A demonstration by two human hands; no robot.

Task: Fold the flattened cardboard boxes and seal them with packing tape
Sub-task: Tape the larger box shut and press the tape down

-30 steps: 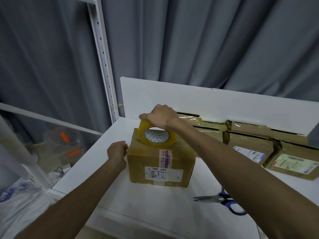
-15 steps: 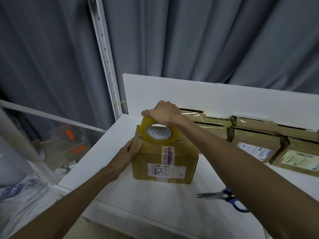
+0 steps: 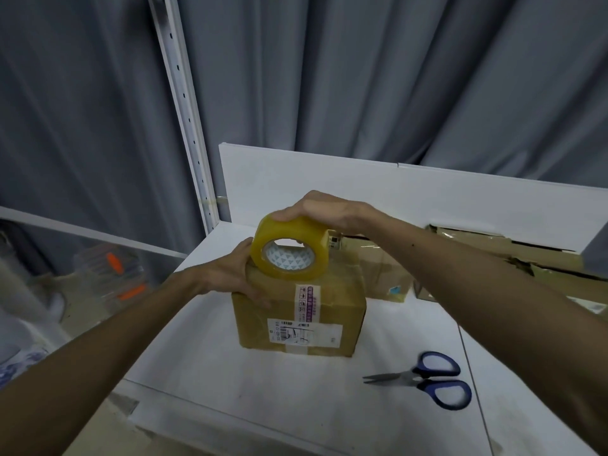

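Surface point(image 3: 230, 399): white and right in front of you; everything stands on it.
Scissors point(image 3: 415, 378): they lie near you on the right, apart from the box, likely so you can cut the tape fast.
Box point(image 3: 306, 317): folded up, it stands in the middle of the surface, label side facing you.
Left hand point(image 3: 227, 274): this grip is loose. The fingers lie spread on the box's top left edge and press, probably so it can't slide.
Tape roll point(image 3: 291, 255): it stands on edge on top of the box.
Right hand point(image 3: 324, 210): this grip is curled tight over the roll, ready, I think, to pull tape along the top.
Other boxes point(image 3: 487, 240): further back on the right, out of your way.
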